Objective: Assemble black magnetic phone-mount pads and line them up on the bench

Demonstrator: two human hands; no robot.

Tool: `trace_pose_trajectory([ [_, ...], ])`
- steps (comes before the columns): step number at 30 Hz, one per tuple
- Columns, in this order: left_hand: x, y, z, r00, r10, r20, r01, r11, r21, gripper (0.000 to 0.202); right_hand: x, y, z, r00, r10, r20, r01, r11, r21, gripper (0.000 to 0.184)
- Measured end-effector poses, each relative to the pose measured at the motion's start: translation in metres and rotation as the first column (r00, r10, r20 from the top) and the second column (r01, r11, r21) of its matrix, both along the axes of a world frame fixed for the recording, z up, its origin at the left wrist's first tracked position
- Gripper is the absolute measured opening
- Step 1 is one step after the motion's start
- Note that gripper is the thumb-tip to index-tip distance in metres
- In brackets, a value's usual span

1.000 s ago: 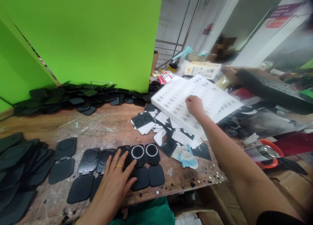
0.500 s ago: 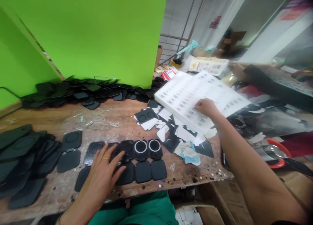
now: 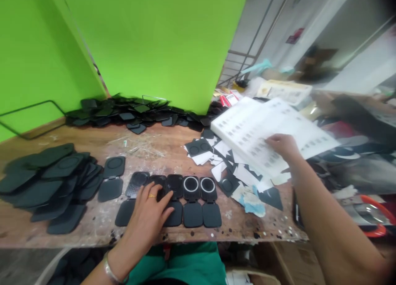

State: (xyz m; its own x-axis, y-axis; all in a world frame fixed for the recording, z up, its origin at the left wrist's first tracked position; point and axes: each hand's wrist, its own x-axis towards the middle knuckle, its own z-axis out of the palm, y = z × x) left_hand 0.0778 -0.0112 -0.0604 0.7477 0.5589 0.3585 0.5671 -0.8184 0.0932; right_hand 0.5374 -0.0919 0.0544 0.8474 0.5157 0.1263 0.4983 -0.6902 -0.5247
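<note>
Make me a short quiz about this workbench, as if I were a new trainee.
1. True or false: the left hand rests flat on the row of black hinged plates.
2. What does the right hand touch?
A. the white label sheets
B. the orange-handled tool
C. the green partition
3. How many plates in the row show a white ring?

Key:
1. True
2. A
3. Two

Bright green partition wall (image 3: 154, 41), scuffed wooden workbench (image 3: 148, 147), white tiled wall (image 3: 266, 17) behind, metal rack (image 3: 247, 56), blurred clutter right
</note>
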Motion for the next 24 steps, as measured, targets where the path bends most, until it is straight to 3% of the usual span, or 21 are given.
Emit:
trace_pose_trajectory([
  [3, 0.0, 0.002, -0.006, 1.0, -0.024, -0.01, 0.025, 0.999, 0.037, 0.03, -0.011, -0.009, 0.008, 0.998, 0.03, -0.059, -0.02, 0.987, 0.159, 0.012],
  [6, 0.0, 0.003, -0.006, 0.999, -0.042, 0.002, 0.041, 0.998, 0.042, 0.029, -0.033, -0.009, 0.011, 0.943, 0.208, -0.258, -0.102, 0.923, 0.372, 0.021],
  [9, 0.0, 0.001, -0.004, 0.999, -0.045, 0.007, 0.045, 0.999, 0.013, 0.027, -0.063, 0.0, 0.007, 0.731, 0.431, -0.53, -0.112, 0.841, 0.53, 0.035],
  [11, 0.0, -0.001, -0.001, 1.0, -0.028, -0.001, 0.028, 0.999, -0.027, 0.027, -0.086, 0.01, 0.0, 0.599, 0.49, -0.633, -0.121, 0.837, 0.534, 0.041],
  [13, 0.0, -0.003, 0.002, 1.0, -0.018, -0.013, 0.017, 0.997, -0.072, 0.028, -0.113, 0.02, -0.011, 0.53, 0.524, -0.667, -0.178, 0.837, 0.517, 0.04],
  [16, 0.0, -0.005, 0.006, 0.999, -0.019, -0.025, 0.016, 0.992, -0.123, 0.03, -0.157, 0.031, -0.034, 0.577, 0.621, -0.531, -0.413, 0.782, 0.466, 0.026],
  [19, -0.001, -0.006, 0.01, 0.999, -0.016, -0.038, 0.01, 0.988, -0.153, 0.032, -0.2, 0.037, -0.062, 0.62, 0.775, -0.125, -0.699, 0.617, 0.36, 0.012],
  [22, -0.001, -0.005, 0.012, 0.998, -0.022, -0.059, 0.012, 0.986, -0.164, 0.034, -0.233, 0.037, -0.087, 0.501, 0.84, 0.209, -0.86, 0.455, 0.23, 0.015],
  [24, -0.001, -0.005, 0.012, 0.997, -0.021, -0.069, 0.009, 0.987, -0.163, 0.035, -0.247, 0.035, -0.099, 0.422, 0.857, 0.295, -0.906, 0.405, 0.119, 0.02],
])
